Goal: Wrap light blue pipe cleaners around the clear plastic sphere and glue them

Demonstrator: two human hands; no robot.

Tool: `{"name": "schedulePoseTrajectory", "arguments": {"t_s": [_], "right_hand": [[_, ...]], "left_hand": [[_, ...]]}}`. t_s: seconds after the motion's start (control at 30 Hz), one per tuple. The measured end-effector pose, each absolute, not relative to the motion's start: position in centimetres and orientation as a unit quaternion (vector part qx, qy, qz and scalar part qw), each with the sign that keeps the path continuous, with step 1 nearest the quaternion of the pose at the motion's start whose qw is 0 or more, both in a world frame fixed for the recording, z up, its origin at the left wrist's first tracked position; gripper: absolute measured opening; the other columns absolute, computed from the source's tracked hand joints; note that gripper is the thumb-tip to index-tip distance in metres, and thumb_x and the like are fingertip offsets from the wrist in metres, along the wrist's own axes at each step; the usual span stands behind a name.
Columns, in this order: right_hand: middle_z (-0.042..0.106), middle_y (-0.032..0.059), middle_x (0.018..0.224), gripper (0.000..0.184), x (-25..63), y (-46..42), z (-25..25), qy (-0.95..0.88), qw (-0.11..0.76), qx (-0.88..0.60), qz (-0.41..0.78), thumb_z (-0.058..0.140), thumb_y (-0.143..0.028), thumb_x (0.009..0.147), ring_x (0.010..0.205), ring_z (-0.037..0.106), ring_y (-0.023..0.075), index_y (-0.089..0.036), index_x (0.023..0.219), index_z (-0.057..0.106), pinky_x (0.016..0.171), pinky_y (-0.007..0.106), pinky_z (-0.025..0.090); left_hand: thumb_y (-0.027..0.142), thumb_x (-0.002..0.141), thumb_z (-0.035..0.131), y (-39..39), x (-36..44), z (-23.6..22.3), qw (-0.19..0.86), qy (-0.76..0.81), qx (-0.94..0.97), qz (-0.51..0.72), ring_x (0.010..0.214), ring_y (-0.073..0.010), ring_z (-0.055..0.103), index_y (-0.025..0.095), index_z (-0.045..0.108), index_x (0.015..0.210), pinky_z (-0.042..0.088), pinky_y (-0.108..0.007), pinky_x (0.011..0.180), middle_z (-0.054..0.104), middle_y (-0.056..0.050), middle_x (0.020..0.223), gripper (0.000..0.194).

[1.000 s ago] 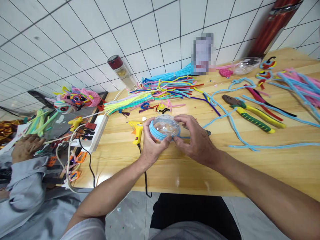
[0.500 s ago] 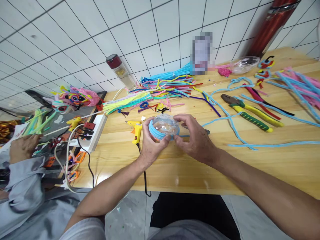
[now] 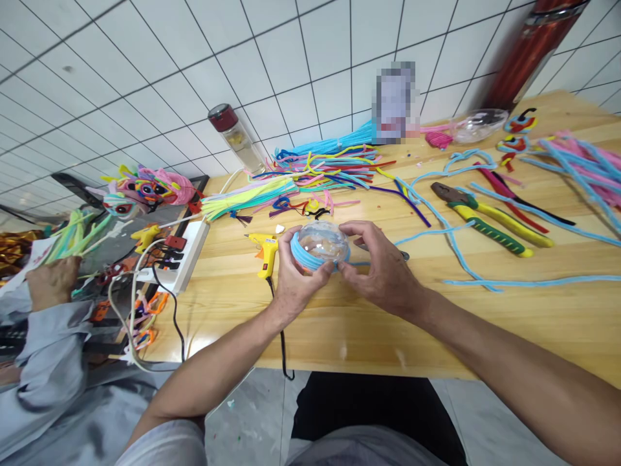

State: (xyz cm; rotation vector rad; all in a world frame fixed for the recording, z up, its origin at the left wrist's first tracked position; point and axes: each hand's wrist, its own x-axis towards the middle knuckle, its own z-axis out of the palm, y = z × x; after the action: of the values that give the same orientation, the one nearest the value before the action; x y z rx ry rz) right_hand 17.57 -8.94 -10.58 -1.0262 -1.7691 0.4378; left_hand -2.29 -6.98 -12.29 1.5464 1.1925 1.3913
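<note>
A clear plastic dome (image 3: 324, 238), its lower part ringed by several turns of blue pipe cleaner (image 3: 310, 261), sits between my hands above the table. My left hand (image 3: 301, 275) is wrapped round its left side, the thumb pressing the wound turns at the front. My right hand (image 3: 376, 268) curls about the right side. Its thumb and a finger are at the front rim, where a blue strand leaves the ball and passes behind the hand. A yellow glue gun (image 3: 266, 252) lies just left of the ball. Part of a metal tool (image 3: 404, 255) shows behind my right hand.
Green-yellow pliers (image 3: 495, 217) and loose blue pipe cleaners (image 3: 451, 249) lie to the right. Bundled pipe cleaners (image 3: 320, 171) and a glass bottle (image 3: 237, 139) are along the wall. At left are a power strip (image 3: 187, 262) with cords and a co-worker's hand (image 3: 53, 281).
The blue strand's end near the pliers has shifted slightly right and down. My hands keep nearly the same hold on the dome. The co-worker's hand has moved a little, fingers now more curled.
</note>
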Motion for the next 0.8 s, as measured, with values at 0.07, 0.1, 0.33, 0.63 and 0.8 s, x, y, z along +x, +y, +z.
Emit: {"name": "schedulePoseTrajectory", "arguments": {"t_s": [0.07, 0.1, 0.33, 0.63, 0.8], "right_hand": [[0.073, 0.0145, 0.136, 0.051, 17.67, -8.94, -10.49, -0.733, 0.498, -0.423, 0.188, 0.072, -0.024, 0.089, 0.125, 0.072, 0.0342, -0.026, 0.137, 0.056, 0.103, 0.054, 0.064], [0.073, 0.0145, 0.136, 0.05, 17.72, -8.94, -10.44, -0.734, 0.497, -0.421, 0.192, 0.072, -0.024, 0.089, 0.125, 0.072, 0.034, -0.026, 0.137, 0.056, 0.102, 0.053, 0.064], [0.072, 0.0154, 0.134, 0.045, 17.72, -9.0, -10.37, -0.732, 0.5, -0.417, 0.2, 0.073, -0.032, 0.094, 0.124, 0.072, 0.034, -0.025, 0.136, 0.056, 0.103, 0.054, 0.063], [0.072, 0.0148, 0.134, 0.05, 17.39, -8.89, -10.81, -0.726, 0.505, -0.43, 0.18, 0.073, -0.025, 0.089, 0.124, 0.072, 0.0345, -0.026, 0.136, 0.055, 0.103, 0.055, 0.064], [0.071, 0.0168, 0.135, 0.05, 17.67, -9.23, -10.12, -0.731, 0.504, -0.421, 0.186, 0.072, -0.027, 0.091, 0.124, 0.071, 0.0344, -0.024, 0.138, 0.053, 0.1, 0.054, 0.064]], "left_hand": [[0.071, 0.065, 0.095, -7.0, -2.27, -12.27, 0.364, 0.461, 0.6, 0.543, 0.119, -0.0278, 0.071, 0.027, 0.05, 0.133, 0.059, -0.044, 0.105, 0.066, -0.009, 0.128, 0.093], [0.07, 0.065, 0.095, -7.01, -2.27, -12.28, 0.364, 0.461, 0.6, 0.543, 0.119, -0.0278, 0.071, 0.027, 0.049, 0.133, 0.059, -0.044, 0.104, 0.065, -0.009, 0.128, 0.093], [0.07, 0.065, 0.095, -7.05, -2.26, -12.3, 0.36, 0.465, 0.598, 0.544, 0.12, -0.0283, 0.07, 0.026, 0.05, 0.135, 0.058, -0.045, 0.106, 0.066, -0.01, 0.13, 0.094], [0.07, 0.065, 0.095, -7.0, -2.23, -12.18, 0.357, 0.471, 0.609, 0.529, 0.121, -0.0288, 0.071, 0.025, 0.051, 0.134, 0.058, -0.044, 0.107, 0.066, -0.01, 0.13, 0.094], [0.068, 0.066, 0.096, -7.06, -2.39, -12.27, 0.368, 0.465, 0.601, 0.535, 0.121, -0.0286, 0.071, 0.026, 0.051, 0.135, 0.058, -0.044, 0.107, 0.067, -0.01, 0.13, 0.092]]}}
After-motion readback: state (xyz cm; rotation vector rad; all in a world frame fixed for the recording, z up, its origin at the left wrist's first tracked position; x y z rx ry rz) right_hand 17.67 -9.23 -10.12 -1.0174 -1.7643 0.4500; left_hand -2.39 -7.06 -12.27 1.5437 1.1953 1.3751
